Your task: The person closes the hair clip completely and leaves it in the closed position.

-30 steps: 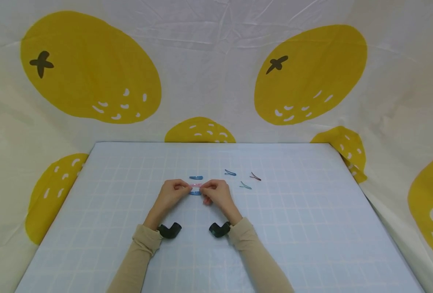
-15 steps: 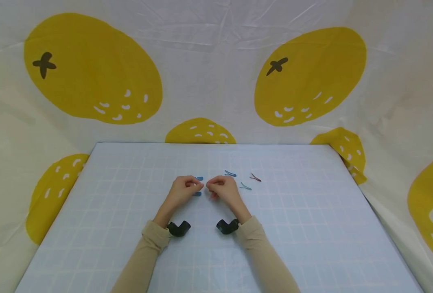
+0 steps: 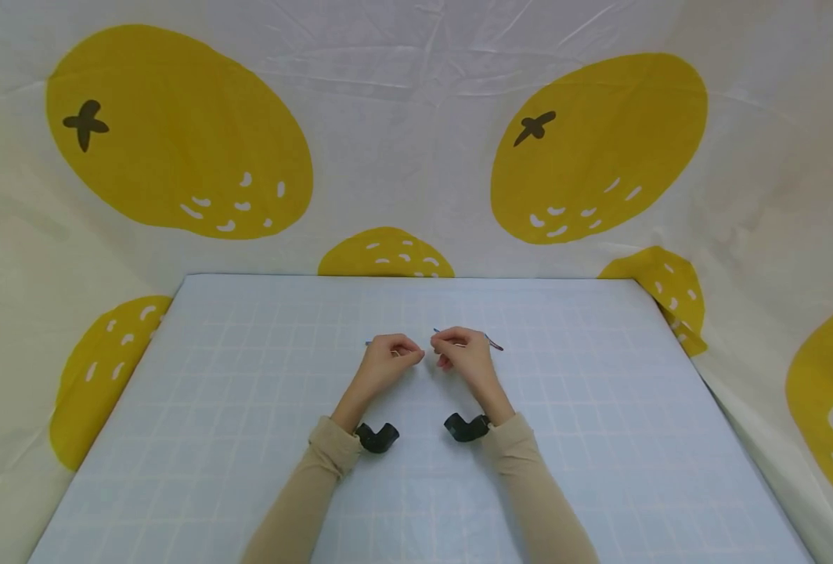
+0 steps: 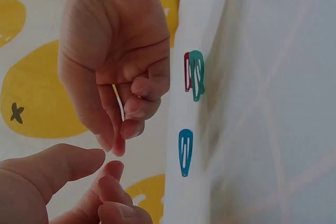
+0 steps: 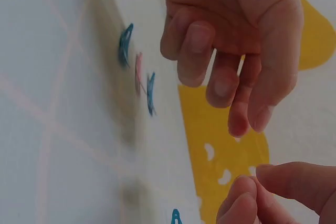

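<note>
My left hand (image 3: 386,364) and right hand (image 3: 467,360) hover side by side over the table, fingers loosely bent, nothing visible in either. Their fingertips stand a small gap apart. Beyond them in the left wrist view lie a blue snap hair clip (image 4: 185,152), a green one (image 4: 197,74) and a red one (image 4: 187,72) partly behind it. A pink hair clip (image 5: 138,74) lies between two blue hair clips (image 5: 125,45) in the right wrist view. From the head, the hands hide most clips; the dark red clip's end (image 3: 497,346) shows past the right hand.
A pale blue table (image 3: 600,439) with a faint white grid lies under the hands. Behind it hangs a white cloth (image 3: 402,141) printed with large yellow fruit. A black wrist camera (image 3: 377,438) sits on the left wrist, another black camera (image 3: 466,428) on the right.
One second ago both hands pinched the pink clip between the two blue ones. They have let it go there and moved right together, now covering most of the right-hand clips.
</note>
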### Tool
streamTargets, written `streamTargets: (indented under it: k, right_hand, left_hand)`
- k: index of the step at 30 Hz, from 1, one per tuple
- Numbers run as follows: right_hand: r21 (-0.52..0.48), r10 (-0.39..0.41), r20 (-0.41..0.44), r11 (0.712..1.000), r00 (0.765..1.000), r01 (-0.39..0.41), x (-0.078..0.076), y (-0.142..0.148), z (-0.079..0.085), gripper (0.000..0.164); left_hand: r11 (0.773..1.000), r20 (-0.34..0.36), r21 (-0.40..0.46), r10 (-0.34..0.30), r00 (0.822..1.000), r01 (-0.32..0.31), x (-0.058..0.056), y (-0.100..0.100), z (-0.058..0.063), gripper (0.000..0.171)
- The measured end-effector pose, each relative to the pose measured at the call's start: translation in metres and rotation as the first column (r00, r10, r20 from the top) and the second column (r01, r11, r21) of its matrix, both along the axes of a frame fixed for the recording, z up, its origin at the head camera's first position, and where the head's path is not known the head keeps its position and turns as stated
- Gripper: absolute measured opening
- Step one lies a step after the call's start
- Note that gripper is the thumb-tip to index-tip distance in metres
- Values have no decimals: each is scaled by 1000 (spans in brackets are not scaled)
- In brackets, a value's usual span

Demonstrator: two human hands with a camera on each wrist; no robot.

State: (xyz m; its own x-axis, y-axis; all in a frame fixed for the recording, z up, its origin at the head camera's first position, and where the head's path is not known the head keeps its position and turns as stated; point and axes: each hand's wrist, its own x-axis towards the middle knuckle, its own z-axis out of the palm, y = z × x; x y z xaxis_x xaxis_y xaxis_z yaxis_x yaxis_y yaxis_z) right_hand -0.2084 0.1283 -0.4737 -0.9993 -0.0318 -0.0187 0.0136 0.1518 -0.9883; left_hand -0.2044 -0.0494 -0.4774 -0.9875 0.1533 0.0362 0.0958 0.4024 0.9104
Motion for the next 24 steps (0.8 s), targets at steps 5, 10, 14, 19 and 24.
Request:
streamTargets:
  k: [5, 10, 14, 19, 24]
  right_hand:
    - [17, -42, -44, 999, 998, 43, -1, 16, 3, 14]
    - [12, -48, -80, 999, 996, 49, -4, 34, 2, 18]
    - [-5, -56, -106, 998, 993, 56, -7, 47, 0, 21]
    - [41, -87, -120, 995, 989, 93, -10, 62, -3, 18]
    - [148, -92, -96, 983, 991, 106, -12, 75, -5, 17]
  left_hand:
    - [1000, 22, 20, 3, 1000, -4, -1, 18, -3, 7]
    - [996, 52, 83, 5, 999, -9, -3, 36, -6, 7]
    - [989, 77, 148, -19, 997, 7, -6, 48, -14, 10]
    - [978, 61, 202, -56, 997, 42, -12, 62, -25, 19]
    - [975, 43, 214, -68, 997, 57, -15, 71, -32, 24]
